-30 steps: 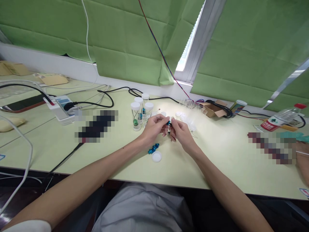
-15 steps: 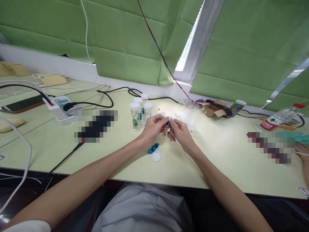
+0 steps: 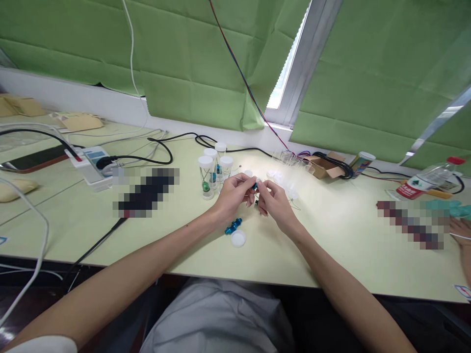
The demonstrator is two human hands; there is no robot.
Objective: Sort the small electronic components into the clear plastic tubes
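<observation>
Between the fingertips of my left hand (image 3: 235,193) and my right hand (image 3: 273,198) is a small shiny blue metal fitting (image 3: 254,186). Both hands are closed in a pinch on it above the table, and thin wire shows around the fingers. Most of the fitting is hidden by the thumbs. Just below my left hand lie blue metal fittings (image 3: 233,226), close to a round white cap (image 3: 238,239). Clear tubes with white lids (image 3: 206,177) stand upright to the left of the hands, with green and blue pieces and wires inside.
Clear open containers (image 3: 289,158) and an open cardboard box (image 3: 326,165) are at the back. A power strip (image 3: 90,169) with cables lies left. At right are a bottle (image 3: 423,184), a green glove (image 3: 449,208) and another person's hand (image 3: 461,228). The table edge (image 3: 257,280) runs in front.
My two hands stay almost in place, with the fingertips shifting slightly on the blue fitting. The other person's hand at the right edge has moved a little.
</observation>
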